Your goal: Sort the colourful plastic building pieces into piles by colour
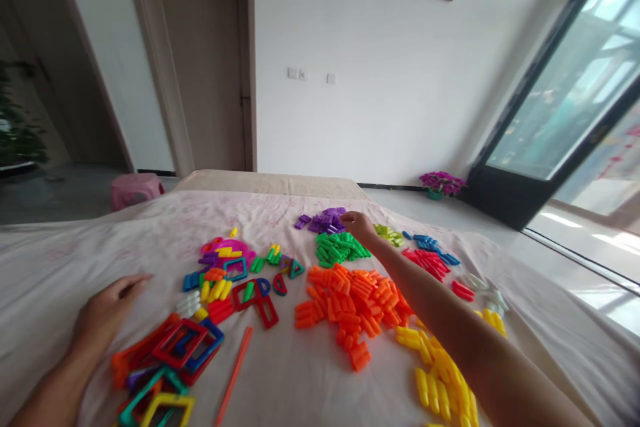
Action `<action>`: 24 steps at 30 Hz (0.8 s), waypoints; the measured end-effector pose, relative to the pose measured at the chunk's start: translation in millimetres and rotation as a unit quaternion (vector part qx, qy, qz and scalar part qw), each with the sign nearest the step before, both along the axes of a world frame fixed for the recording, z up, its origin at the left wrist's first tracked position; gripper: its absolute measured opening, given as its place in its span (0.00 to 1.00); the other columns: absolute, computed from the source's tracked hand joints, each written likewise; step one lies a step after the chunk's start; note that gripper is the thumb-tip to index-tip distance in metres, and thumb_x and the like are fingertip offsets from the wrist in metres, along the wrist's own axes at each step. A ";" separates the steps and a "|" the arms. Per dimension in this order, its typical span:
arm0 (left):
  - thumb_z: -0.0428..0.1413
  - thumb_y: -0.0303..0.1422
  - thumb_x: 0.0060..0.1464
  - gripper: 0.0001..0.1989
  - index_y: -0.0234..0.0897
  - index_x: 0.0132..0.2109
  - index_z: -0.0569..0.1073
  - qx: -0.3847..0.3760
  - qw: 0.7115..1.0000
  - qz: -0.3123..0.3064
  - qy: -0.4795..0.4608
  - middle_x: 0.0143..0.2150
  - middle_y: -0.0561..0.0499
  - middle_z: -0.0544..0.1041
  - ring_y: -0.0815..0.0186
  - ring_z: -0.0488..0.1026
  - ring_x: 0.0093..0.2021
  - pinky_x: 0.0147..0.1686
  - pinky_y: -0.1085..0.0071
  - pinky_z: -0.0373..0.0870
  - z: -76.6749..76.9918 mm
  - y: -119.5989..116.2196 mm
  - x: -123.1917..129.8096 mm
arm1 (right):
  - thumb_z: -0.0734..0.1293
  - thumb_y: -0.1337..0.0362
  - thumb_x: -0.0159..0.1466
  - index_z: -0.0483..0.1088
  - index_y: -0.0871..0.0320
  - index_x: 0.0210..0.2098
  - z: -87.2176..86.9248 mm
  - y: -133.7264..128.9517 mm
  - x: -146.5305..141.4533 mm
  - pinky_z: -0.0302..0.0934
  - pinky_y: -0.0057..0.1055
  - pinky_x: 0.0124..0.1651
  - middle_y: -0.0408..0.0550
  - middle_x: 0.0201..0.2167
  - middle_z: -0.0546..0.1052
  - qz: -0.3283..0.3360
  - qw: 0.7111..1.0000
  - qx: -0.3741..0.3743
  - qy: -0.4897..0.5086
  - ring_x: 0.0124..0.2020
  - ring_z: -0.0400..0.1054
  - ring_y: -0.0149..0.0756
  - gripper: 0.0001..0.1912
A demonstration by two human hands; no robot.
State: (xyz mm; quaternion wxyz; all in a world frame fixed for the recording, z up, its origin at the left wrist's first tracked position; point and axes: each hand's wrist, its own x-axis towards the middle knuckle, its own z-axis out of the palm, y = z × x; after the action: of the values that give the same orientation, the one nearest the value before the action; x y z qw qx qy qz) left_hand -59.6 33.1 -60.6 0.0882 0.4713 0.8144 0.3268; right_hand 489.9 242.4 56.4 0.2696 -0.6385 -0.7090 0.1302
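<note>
My left hand (107, 310) hovers over the cloth at the left, fingers loosely stretched, nothing visible in it. Right of it is a mixed heap of small blocks with magnetic frame tiles, among them a red square tile (180, 343) and a blue tile (207, 347). My right arm reaches far forward. Its hand (357, 221) is closed at the right edge of a pile of purple blocks (326, 219); what its fingers hold is hidden. Green blocks (341, 248) lie just below that hand, and a large pile of orange blocks (353, 297) is nearer me.
Under my right forearm lie yellow blocks (443, 377). Red blocks (429, 263), blue blocks (426, 243) and lime blocks (389, 234) sit beyond it. An orange stick (234, 373) lies near the front. The cloth (295, 387) is wrinkled.
</note>
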 end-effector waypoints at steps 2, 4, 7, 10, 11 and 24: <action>0.49 0.48 0.54 0.25 0.38 0.49 0.76 0.011 0.999 0.004 -0.033 0.48 0.43 0.79 0.51 0.75 0.46 0.45 0.62 0.70 9.7 -2.9 8.5 | 0.65 0.68 0.59 0.77 0.57 0.44 -8.4 -13.7 -59.4 0.63 0.25 0.40 0.45 0.37 0.80 0.124 0.992 -0.008 0.009 0.36 0.73 0.33 0.14; 0.50 0.47 0.53 0.22 0.40 0.47 0.77 0.017 0.999 -0.005 -0.038 0.48 0.46 0.79 0.55 0.75 0.48 0.46 0.67 0.68 16.0 -4.5 12.7 | 0.65 0.68 0.59 0.77 0.58 0.44 -15.7 -34.7 -117.4 0.62 0.24 0.38 0.45 0.36 0.80 0.252 0.968 -0.015 0.005 0.34 0.73 0.32 0.14; 0.50 0.45 0.53 0.20 0.40 0.45 0.77 0.022 0.999 -0.023 -0.038 0.46 0.49 0.80 0.58 0.75 0.46 0.46 0.70 0.67 20.8 -6.4 12.6 | 0.65 0.66 0.61 0.77 0.57 0.43 -23.5 -68.6 -190.1 0.61 0.24 0.39 0.45 0.37 0.80 0.354 0.935 -0.012 -0.017 0.36 0.72 0.32 0.12; 0.49 0.46 0.54 0.21 0.39 0.45 0.76 0.016 0.998 -0.028 -0.045 0.42 0.49 0.81 0.60 0.76 0.43 0.43 0.71 0.67 23.2 -7.7 10.2 | 0.65 0.55 0.63 0.76 0.56 0.43 -30.2 -91.3 -241.8 0.61 0.27 0.40 0.48 0.39 0.79 0.370 0.927 -0.007 -0.063 0.39 0.72 0.36 0.15; 0.49 0.46 0.54 0.21 0.40 0.45 0.76 0.014 0.999 -0.030 -0.042 0.42 0.50 0.81 0.60 0.76 0.43 0.42 0.72 0.67 23.8 -7.7 9.6 | 0.65 0.51 0.63 0.76 0.56 0.44 -32.6 -95.8 -254.5 0.62 0.29 0.40 0.49 0.40 0.78 0.368 0.926 -0.012 -0.088 0.40 0.72 0.38 0.18; 0.50 0.45 0.54 0.21 0.40 0.48 0.76 -0.023 0.999 -0.028 0.022 0.47 0.50 0.80 0.59 0.75 0.45 0.43 0.72 0.66 24.0 -6.6 6.8 | 0.67 0.59 0.62 0.75 0.58 0.41 -8.5 -85.1 -222.6 0.58 0.21 0.32 0.41 0.30 0.76 0.369 0.923 -0.104 -0.017 0.31 0.69 0.29 0.11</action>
State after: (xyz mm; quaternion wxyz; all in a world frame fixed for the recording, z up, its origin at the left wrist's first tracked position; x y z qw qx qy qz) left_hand -52.8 26.5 -36.6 0.0904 0.4988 0.8099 0.2952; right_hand 267.3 157.3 47.9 0.1229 -0.3581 -0.8813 0.2829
